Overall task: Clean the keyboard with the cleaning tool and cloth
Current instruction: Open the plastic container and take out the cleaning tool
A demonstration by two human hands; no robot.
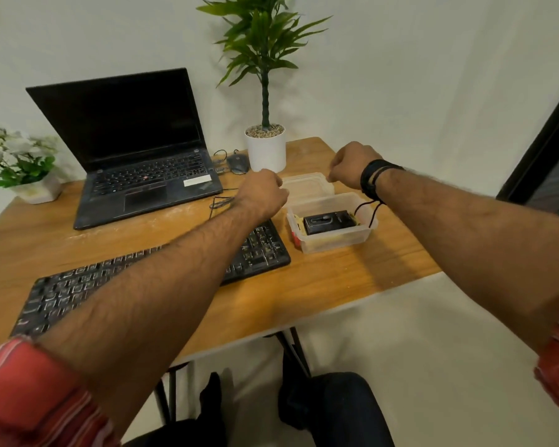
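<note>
Keyboard [78,288] lies on the wooden table [336,279] under the left forearm, beside a clear box [333,240] with a lid [307,183] that both curled hands, left [263,196] and right [352,164], apparently grasp.

On the bench [336,285], the keyboard [162,279] lies at lower left of the frame, the laptop [136,162] behind it at upper left. A mouse [238,162] sits between laptop and potted plant [265,146] — top centre. Right of the keyboard stands an open container [333,227] holding a boxed item [329,222], its lid [307,183] just behind. A flower pot [29,185] occupies the far left edge.
</note>
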